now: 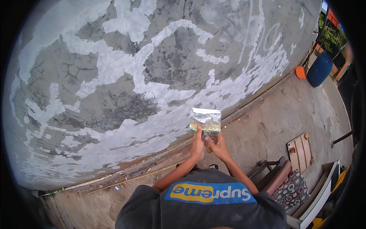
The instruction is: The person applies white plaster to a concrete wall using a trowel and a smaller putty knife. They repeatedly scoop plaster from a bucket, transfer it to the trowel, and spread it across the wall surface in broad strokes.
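In front of my torso, a shiny rectangular metal plate [205, 117] with white smears is held up near the wall. My left hand [198, 143] grips its lower edge, thumb pointing up along it. My right hand [216, 144] is closed around a brown handle [208, 148] just below the plate, where a short metal piece shows. I cannot make out whether the handle belongs to the plate or to a separate tool partly hidden behind it.
A cracked grey wall [95, 68] with white patches fills the upper left, above a concrete floor [259, 118]. At right stand a blue barrel [319, 68] and an orange object [300, 72]; lower right hold a slatted board [299, 152], a patterned cushion [289, 189] and furniture.
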Available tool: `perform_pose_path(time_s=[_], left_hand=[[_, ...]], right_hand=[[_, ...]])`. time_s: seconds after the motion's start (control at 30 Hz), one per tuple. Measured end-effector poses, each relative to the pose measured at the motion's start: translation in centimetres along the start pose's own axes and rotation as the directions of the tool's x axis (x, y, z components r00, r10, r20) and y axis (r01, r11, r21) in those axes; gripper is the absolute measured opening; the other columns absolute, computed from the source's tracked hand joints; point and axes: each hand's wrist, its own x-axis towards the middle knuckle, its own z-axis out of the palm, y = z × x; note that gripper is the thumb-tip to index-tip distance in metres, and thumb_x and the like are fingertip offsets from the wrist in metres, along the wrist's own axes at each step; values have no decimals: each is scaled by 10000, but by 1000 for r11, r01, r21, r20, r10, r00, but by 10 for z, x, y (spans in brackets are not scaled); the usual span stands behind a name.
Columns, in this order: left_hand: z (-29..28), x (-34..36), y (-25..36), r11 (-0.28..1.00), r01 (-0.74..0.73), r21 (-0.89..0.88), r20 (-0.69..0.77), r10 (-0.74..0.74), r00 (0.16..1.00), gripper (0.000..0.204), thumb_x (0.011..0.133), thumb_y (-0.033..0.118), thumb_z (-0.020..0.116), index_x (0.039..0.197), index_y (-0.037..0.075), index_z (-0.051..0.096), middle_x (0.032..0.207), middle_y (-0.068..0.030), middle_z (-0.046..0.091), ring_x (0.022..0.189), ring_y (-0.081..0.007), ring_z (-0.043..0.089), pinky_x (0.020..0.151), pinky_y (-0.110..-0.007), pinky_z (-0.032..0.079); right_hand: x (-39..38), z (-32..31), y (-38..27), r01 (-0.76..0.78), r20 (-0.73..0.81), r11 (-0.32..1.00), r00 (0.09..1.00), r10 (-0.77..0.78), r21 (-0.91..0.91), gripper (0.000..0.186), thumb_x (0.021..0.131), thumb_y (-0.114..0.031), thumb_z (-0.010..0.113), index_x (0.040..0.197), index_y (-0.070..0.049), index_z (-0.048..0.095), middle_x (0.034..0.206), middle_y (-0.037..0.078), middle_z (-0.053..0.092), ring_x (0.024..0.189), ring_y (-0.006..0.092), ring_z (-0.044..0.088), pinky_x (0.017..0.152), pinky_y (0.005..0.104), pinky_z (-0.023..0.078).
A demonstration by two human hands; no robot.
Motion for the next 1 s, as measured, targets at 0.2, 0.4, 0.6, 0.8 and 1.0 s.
perform_pose_path(time_s=[0.2,0.4,0.6,0.8,1.0], left_hand=[[34,-19,-31,995,-77,55,51,74,996,487,1005,368,434,1326,3,403,1302,-102,494,1212,-199,465,1082,-374,316],[19,-30,-4,962,-273,-21,-16,273,962,393,910,151,628,1229,22,436,1199,-107,555,1063,-191,587,833,-367,521],[38,-56,-7,929,-347,128,25,347,938,433,870,98,690,1214,1,444,1106,-101,613,914,-131,630,713,-262,533],[52,-67,-23,906,-379,188,55,375,925,371,883,131,687,1154,-37,498,1037,-114,639,878,-129,634,699,-266,540],[57,-71,-22,900,-385,206,89,374,923,363,888,137,684,1147,-51,514,1022,-119,647,854,-131,637,718,-272,543]], right_hand=[[-20,-58,24,-38,-129,997,991,46,65,378,939,-136,556,1285,-22,456,906,50,598,647,76,499,547,227,411],[-23,-166,-27,-93,-57,946,995,79,-309,298,941,-122,560,1231,-63,596,798,31,629,606,57,495,525,223,402],[-47,-168,-125,199,232,741,971,-60,-641,267,889,-81,600,1146,-88,671,967,151,694,632,202,607,579,293,469],[-45,-163,-126,284,310,668,947,-84,-687,299,849,-43,613,1137,-90,676,989,190,675,696,337,629,618,342,496],[-44,-166,-122,318,314,668,940,-131,-672,313,841,-25,616,1143,-85,673,976,201,674,718,331,645,624,351,503]])
